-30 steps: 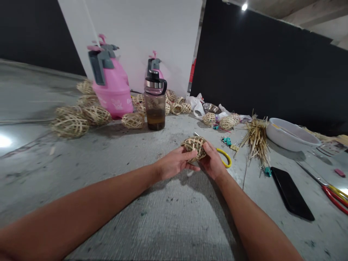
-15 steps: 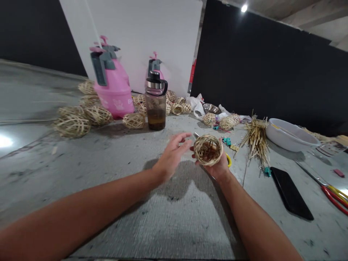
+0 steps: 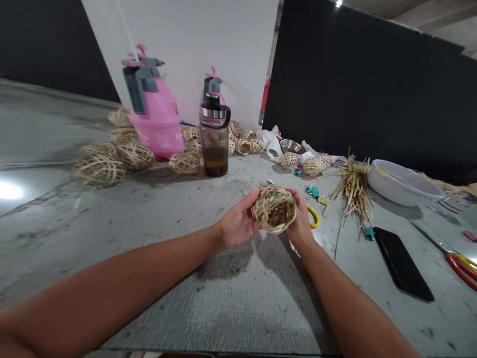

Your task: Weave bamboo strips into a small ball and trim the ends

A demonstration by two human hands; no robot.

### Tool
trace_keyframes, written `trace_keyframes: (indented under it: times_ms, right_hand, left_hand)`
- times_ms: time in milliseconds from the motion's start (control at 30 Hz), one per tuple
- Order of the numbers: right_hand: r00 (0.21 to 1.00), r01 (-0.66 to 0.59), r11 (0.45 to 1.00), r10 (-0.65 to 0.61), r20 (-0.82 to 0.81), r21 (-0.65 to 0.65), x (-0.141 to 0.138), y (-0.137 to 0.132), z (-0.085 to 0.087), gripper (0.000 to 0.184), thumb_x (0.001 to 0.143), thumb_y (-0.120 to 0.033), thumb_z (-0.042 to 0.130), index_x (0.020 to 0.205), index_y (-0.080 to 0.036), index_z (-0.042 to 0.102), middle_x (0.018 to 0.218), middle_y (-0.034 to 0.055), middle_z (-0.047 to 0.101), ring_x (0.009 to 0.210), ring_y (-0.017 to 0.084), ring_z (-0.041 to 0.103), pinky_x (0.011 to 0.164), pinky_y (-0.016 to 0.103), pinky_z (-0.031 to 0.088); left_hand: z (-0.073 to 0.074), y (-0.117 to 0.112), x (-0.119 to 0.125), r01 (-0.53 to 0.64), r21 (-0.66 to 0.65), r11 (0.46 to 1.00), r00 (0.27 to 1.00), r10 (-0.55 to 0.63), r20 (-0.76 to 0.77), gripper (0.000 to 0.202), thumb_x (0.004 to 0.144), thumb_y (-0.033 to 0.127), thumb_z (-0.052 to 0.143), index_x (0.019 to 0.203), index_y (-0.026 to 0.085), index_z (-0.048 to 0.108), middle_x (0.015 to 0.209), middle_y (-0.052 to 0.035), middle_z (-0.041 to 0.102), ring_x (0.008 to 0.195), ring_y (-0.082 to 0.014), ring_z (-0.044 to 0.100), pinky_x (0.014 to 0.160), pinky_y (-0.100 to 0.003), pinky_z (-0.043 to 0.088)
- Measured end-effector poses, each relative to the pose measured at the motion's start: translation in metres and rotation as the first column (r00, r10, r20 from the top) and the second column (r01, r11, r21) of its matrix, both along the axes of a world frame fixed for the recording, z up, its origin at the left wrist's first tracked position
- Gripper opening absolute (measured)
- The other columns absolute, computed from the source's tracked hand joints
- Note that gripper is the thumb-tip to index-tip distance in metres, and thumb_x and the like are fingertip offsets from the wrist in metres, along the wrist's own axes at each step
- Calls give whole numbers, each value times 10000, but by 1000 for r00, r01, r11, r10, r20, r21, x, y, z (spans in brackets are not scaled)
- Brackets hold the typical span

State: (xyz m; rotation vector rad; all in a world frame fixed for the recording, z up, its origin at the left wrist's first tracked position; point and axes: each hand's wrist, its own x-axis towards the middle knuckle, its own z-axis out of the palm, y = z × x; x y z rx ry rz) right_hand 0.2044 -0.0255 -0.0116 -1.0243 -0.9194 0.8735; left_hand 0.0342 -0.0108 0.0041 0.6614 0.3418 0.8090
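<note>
A small woven bamboo basket (image 3: 274, 209) is held above the table, its round open mouth turned toward me and to the right. My left hand (image 3: 241, 219) grips its left side, thumb on top near the weave. Around the right side curls my right hand (image 3: 299, 221), its fingers partly hidden behind the basket. Just beyond the right hand lies a yellow-handled tool (image 3: 313, 217), mostly covered by the hand. Teal and cream binder clips (image 3: 315, 192) rest on the table behind it.
Several woven baskets (image 3: 100, 166) and a pink spray bottle (image 3: 160, 117) stand at the back left. A drink bottle (image 3: 215, 149) is centre-back. To the right are bamboo strips (image 3: 354, 186), a white basin (image 3: 404, 186), a black phone (image 3: 402, 263) and red-and-yellow-handled scissors (image 3: 456, 261).
My left hand has moved right and closed on the basket, which it did not touch before. The basket has shifted slightly left and turned, showing more of its side.
</note>
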Motion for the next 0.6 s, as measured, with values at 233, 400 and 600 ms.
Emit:
trace_keyframes:
  times_ms: [233, 400, 600]
  right_hand:
    - [903, 299, 926, -353, 247, 229, 3, -10, 21, 378, 912, -575, 676, 813, -212, 702, 710, -32, 620, 691, 155, 565, 697, 290, 469]
    - [647, 65, 901, -365, 669, 429, -3, -21, 23, 284, 1014, -393, 613, 850, -211, 757, 761, 29, 711, 708, 181, 631, 700, 304, 506]
    - [90, -90, 996, -3, 996, 11, -18, -21, 20, 356, 1019, -122, 470, 1182, -156, 784, 1213, 174, 792, 1108, 278, 744, 939, 361, 570]
  left_hand:
    - [-12, 26, -11, -69, 26, 997, 997, 68, 35, 426, 1080, 478, 518, 1246, 177, 770, 1123, -88, 843, 1175, -282, 761, 1057, -411, 577]
    - [-20, 39, -13, -161, 65, 985, 986, 163, -32, 360, 1041, 460, 597, 1177, 183, 783, 1082, -94, 841, 1020, -269, 783, 888, -371, 614]
    - [-20, 31, -6, -216, 193, 957, 970, 233, -69, 282, 915, 433, 787, 1045, 183, 789, 1063, -82, 823, 897, -222, 754, 735, -276, 581]
